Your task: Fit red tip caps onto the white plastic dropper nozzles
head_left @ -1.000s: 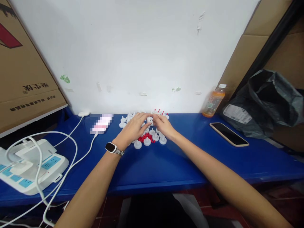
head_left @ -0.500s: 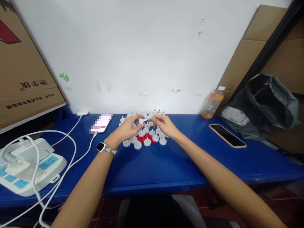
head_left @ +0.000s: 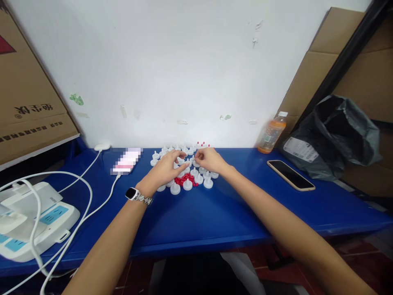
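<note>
Head view, left hand (head_left: pixel 164 171) and right hand (head_left: pixel 210 160) grips unclear, many white caps (head_left: pixel 187 185), two phones (head_left: pixel 290 175)

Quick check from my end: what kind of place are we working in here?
Probably a makeshift small-parts workbench in a storeroom or home workshop: a blue table against a bare wall, cardboard boxes leaning on both sides, and both hands over a cluster of white caps and red bits.

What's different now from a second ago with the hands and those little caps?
Both hands drew slightly nearer: the left hand now reaches its fingers down to the red pieces, and the right hand stays curled over the white caps. What either grip holds is too small to tell. The phone and bottle did not move.
</note>
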`<state>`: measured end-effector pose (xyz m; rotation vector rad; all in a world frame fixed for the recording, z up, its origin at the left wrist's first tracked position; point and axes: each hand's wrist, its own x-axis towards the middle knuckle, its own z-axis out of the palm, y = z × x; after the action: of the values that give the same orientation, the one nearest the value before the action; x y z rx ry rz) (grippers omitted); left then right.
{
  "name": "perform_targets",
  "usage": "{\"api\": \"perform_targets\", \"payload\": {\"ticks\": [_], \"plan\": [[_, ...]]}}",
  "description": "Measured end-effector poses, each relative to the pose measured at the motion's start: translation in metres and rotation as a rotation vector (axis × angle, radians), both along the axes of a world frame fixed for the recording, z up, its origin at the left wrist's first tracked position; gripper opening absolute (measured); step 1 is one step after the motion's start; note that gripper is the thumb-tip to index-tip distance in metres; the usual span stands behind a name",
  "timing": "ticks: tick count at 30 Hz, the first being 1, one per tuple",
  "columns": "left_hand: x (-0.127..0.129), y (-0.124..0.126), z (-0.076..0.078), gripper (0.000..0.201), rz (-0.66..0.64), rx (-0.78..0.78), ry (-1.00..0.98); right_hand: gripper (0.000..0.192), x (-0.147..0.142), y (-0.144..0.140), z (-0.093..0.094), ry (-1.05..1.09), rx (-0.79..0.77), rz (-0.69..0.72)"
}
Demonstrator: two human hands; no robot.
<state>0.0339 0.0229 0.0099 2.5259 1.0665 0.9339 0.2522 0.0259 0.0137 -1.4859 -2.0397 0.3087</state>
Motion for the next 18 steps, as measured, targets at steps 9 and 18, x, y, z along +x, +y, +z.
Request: {"api": "perform_targets", "payload": {"ticks": [9,18], "plan": [[0.005,-0.009,0.011,0.032,0.005,0.004,-0.053,0.022,-0.002,0.015,0.001,0.063,-0.068,0.033],[0.037,0.008,0.019,0.026,-0.041,0.041,0.036,0.029,0.057,0.041,0.002,-0.134,0.003,-0.302]]}}
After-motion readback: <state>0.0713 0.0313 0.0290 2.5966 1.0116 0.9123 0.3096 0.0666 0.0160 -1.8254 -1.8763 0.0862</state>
